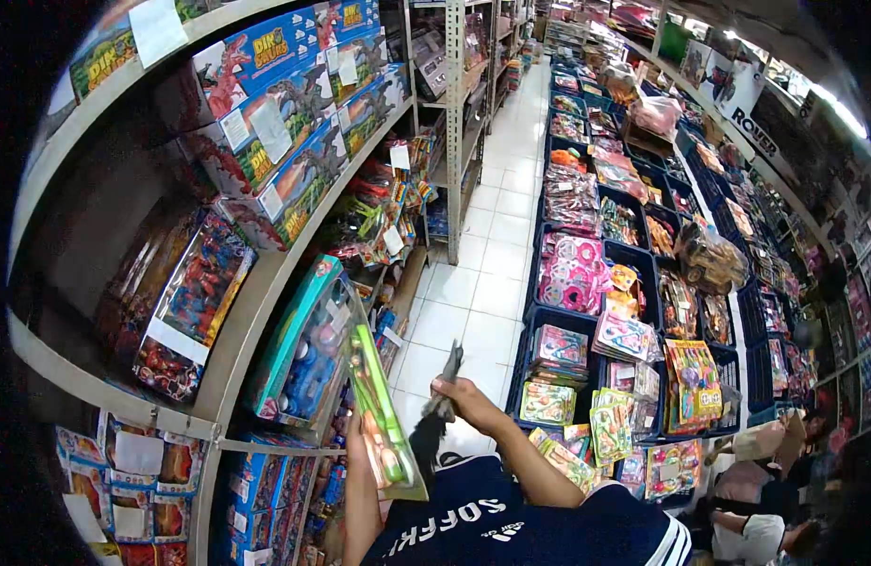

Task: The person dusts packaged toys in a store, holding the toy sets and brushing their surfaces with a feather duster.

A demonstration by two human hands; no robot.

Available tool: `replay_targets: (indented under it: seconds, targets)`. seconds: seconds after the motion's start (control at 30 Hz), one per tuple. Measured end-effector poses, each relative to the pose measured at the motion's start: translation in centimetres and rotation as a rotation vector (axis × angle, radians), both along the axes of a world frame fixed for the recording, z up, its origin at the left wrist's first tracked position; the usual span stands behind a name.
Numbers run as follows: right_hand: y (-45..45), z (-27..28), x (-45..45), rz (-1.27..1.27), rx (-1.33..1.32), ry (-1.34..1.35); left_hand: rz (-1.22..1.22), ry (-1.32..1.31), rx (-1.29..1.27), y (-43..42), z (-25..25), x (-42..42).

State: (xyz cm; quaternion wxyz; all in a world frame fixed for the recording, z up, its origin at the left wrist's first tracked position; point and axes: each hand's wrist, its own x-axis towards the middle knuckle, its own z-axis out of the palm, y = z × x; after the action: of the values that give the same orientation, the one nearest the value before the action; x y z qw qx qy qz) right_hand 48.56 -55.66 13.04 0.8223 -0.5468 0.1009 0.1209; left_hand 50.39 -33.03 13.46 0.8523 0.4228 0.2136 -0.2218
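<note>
Clock directions are referenced to the centre of the view. At 7 o'clock, the left hand (357, 448) supports a long, flat, clear plastic packet with a bright green insert (379, 406). The packet stands steeply tilted; holding it by its outer side appears to leave the front face unobstructed. The fingers are largely hidden behind it.

At 6 o'clock, the right hand (468, 401) is closed narrowly around a dark grey, ragged-edged, strip-like object (436, 420), its narrow end pointing up. This grip probably keeps the loose lower part clear of the packet.

At 8 o'clock, a teal-edged window box with blue contents (308, 354) leans beside the packet; contact cannot be confirmed. At 10 to 11 o'clock, blue printed dinosaur cartons (275, 123) are stacked face-outward, likely for identification. At 4 o'clock, dark blue plastic crates (518, 363) keep carded toys grouped.
</note>
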Motion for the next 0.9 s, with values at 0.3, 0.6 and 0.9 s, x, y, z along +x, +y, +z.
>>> replay_targets:
  seconds: [0.3, 0.6, 0.9]
  targets:
    - [3.9, 3.1, -2.6, -0.052, -0.089, -0.05, -0.181, -0.331, -1.044, 2.5, -9.3, 0.8]
    - [7.1, 0.8, -7.0, -0.253, 0.039, 0.028, -0.294, -0.205, -0.821, 8.0, -10.0, -3.8]
    - [9.3, -1.3, -11.2, -0.313, 0.081, 0.145, -0.116, 0.171, -0.266, 12.4, -12.1, -11.3]
